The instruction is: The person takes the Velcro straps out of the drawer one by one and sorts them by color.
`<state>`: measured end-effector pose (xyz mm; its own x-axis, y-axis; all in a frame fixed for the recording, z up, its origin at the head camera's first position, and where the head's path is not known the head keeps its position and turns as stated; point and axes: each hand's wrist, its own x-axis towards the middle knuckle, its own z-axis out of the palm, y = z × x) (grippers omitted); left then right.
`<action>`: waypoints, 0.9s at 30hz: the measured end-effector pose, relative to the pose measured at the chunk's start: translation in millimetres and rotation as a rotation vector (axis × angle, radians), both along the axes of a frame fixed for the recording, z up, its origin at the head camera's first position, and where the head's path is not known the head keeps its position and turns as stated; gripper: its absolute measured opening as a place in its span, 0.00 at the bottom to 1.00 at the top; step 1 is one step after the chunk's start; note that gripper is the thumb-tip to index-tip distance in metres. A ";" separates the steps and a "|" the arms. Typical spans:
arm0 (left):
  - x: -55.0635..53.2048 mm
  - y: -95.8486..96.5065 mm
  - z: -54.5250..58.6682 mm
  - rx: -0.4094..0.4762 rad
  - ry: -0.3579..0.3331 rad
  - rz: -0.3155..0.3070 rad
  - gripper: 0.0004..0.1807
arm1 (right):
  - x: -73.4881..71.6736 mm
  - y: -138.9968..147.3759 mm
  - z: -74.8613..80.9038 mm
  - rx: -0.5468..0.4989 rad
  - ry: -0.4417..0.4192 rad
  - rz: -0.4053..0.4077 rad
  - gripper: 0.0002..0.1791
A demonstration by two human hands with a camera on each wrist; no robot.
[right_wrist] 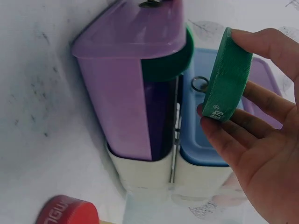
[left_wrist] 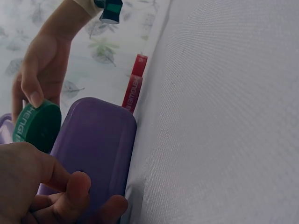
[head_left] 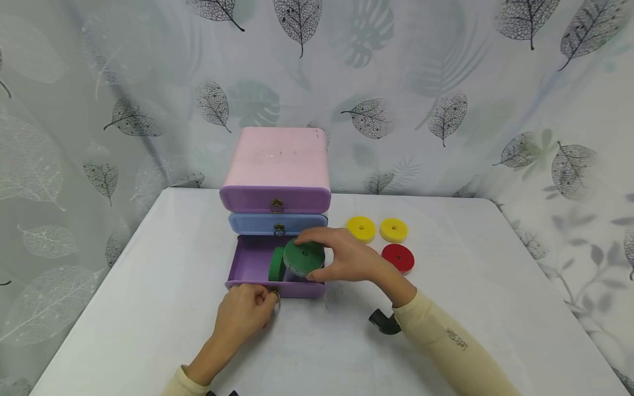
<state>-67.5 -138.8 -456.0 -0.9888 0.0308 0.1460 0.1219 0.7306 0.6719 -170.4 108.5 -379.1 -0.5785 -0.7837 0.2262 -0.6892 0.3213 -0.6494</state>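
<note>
My right hand (head_left: 346,254) grips a green tape-like roll (head_left: 303,257) by its edge, thumb on one side and fingers on the other. It holds the roll tilted over the open bottom drawer (head_left: 250,261), which is purple. Inside that drawer a second green roll (head_left: 277,264) stands on edge, partly behind the held one. At the drawer's front, my left hand (head_left: 244,311) pinches the small ring pull (head_left: 275,296) between thumb and curled fingers. In the right wrist view, pale lettering shows on the held roll's rim (right_wrist: 226,79).
The drawer belongs to a small cabinet with a pink top (head_left: 279,157); its purple top drawer (head_left: 252,199) and blue middle drawer (head_left: 252,224) are closed. Right of it lie two yellow rolls (head_left: 361,229) and a red roll (head_left: 398,258). A leaf-patterned curtain (head_left: 371,71) hangs behind the white table (head_left: 148,308).
</note>
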 end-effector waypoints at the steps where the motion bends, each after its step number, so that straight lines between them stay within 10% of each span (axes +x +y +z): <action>1: 0.0 -0.1 0.0 -0.003 0.001 0.000 0.23 | 0.1 1.1 1.3 -0.009 0.005 0.001 0.32; 27: 1.2 0.7 1.8 -0.011 0.010 0.003 0.22 | 6.0 31.2 12.4 0.012 0.073 -0.084 0.32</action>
<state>-66.3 -138.2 -454.1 -0.9874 0.0291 0.1556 0.1262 0.7384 0.6625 -164.3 139.7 -366.7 -0.6242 -0.7362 0.2614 -0.7052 0.3870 -0.5941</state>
